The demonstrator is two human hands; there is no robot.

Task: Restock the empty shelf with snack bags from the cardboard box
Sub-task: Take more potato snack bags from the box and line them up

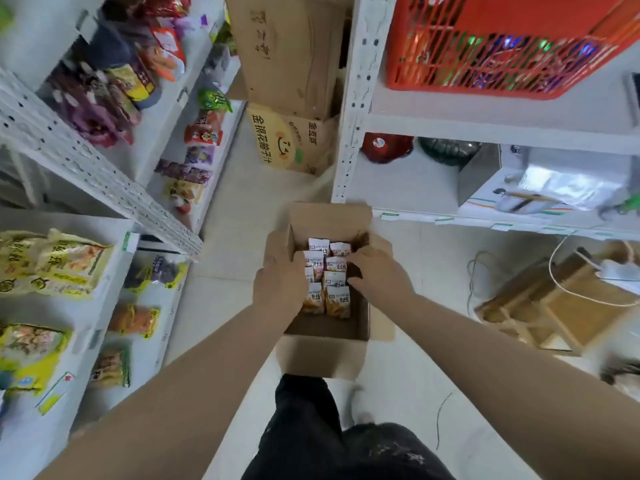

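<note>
A single wide-angle view from the person's head — facing forward and steeply down, close over the cardboard box (320,356).

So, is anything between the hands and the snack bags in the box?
Nothing visible. The cardboard box has its flaps folded open, and the left hand and right hand are on the snack bags from either side.

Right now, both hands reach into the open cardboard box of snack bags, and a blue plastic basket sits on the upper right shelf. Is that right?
Not quite: the plastic basket is red, not blue, as the head view shows. The rest stands.
</note>
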